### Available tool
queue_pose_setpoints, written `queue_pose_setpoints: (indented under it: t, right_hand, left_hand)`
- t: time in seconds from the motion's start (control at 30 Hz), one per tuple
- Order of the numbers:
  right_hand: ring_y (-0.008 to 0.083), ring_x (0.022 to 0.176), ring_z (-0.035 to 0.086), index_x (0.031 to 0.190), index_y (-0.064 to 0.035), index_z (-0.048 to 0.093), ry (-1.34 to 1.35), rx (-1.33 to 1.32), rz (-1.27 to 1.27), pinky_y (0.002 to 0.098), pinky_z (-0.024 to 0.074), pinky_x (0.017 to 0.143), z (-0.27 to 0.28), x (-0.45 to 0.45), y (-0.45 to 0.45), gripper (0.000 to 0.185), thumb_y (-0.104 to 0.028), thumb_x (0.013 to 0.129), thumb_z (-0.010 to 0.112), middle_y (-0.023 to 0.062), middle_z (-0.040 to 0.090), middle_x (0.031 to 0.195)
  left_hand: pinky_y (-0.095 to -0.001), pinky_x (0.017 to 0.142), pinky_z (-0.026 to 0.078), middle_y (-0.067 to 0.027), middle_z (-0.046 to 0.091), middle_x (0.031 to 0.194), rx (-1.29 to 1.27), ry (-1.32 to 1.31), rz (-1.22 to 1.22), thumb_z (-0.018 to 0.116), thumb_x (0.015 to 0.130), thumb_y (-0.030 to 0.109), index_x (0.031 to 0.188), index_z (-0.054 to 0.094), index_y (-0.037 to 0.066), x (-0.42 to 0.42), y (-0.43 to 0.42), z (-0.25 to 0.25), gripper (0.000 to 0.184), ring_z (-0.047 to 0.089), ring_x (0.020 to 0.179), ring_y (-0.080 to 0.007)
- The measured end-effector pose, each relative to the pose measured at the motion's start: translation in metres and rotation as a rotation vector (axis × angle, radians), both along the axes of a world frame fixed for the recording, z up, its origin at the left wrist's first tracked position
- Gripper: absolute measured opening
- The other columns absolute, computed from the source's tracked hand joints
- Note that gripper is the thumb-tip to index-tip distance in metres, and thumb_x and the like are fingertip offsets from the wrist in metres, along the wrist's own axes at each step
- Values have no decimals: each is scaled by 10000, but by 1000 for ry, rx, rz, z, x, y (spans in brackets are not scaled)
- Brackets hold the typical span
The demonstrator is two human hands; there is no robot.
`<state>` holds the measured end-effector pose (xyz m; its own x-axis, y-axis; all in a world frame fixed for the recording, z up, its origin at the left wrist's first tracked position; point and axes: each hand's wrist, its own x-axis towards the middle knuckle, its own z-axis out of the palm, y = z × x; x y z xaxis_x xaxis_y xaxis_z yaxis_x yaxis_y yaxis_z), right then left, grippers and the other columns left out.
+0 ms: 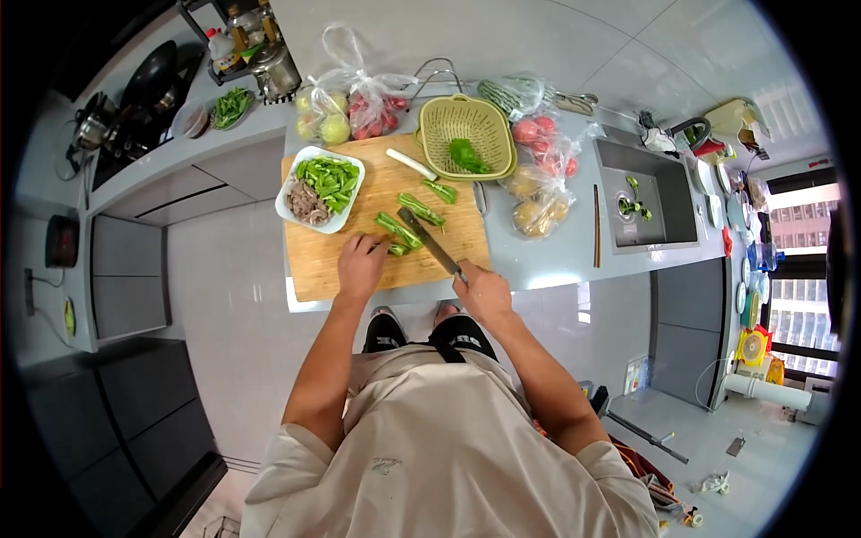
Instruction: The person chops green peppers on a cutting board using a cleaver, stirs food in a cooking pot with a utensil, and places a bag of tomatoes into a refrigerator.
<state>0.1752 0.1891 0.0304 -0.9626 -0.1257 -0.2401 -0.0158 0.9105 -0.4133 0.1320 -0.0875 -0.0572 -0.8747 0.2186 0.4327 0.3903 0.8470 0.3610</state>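
My right hand grips a kitchen knife by its handle, blade pointing up and left over the wooden cutting board. My left hand rests on the board, fingers curled against a short green pepper piece. Close to the blade lie a green piece, which looks like split pepper, and another such piece. A smaller one is farther back, near a white scallion stalk. A white bowl on the board's left holds chopped green pieces and sliced meat.
Behind the board stands a yellow-green colander with a green leaf inside. Plastic bags hold green fruit, red produce and potatoes. Brown chopsticks lie beside the sink. A pan is at far left.
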Motion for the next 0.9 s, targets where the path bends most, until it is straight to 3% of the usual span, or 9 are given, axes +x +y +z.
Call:
queue_pose_setpoints:
  t: [0.33, 0.57, 0.9]
  right_hand:
    - [451, 815, 741, 1094, -95, 660, 3, 79, 59, 574, 598, 762, -14, 13, -10, 207, -223, 931, 677, 172, 779, 979]
    - [423, 772, 743, 1060, -110, 659, 97, 40, 155, 549, 606, 717, 13, 15, -14, 165, -207, 929, 682, 142, 768, 934]
    - [392, 781, 756, 1062, -90, 640, 86, 93, 251, 529, 615, 716, 7, 16, -19, 169, -215, 951, 664, 147, 760, 928]
  left_hand:
    - [-385, 846, 585, -33, 722, 1044, 61, 13, 57, 751, 827, 44, 1073, 825, 128, 29, -1, -14, 270, 662, 1003, -255]
    - [-391, 844, 580, -35, 721, 1044, 90, 70, 126, 770, 798, 63, 1023, 830, 141, 28, 9, -18, 246, 657, 995, -267]
    - [-401, 849, 571, -45, 703, 1029, 38, 66, 71, 747, 777, 72, 982, 836, 135, 27, 2, -21, 233, 642, 1026, -289]
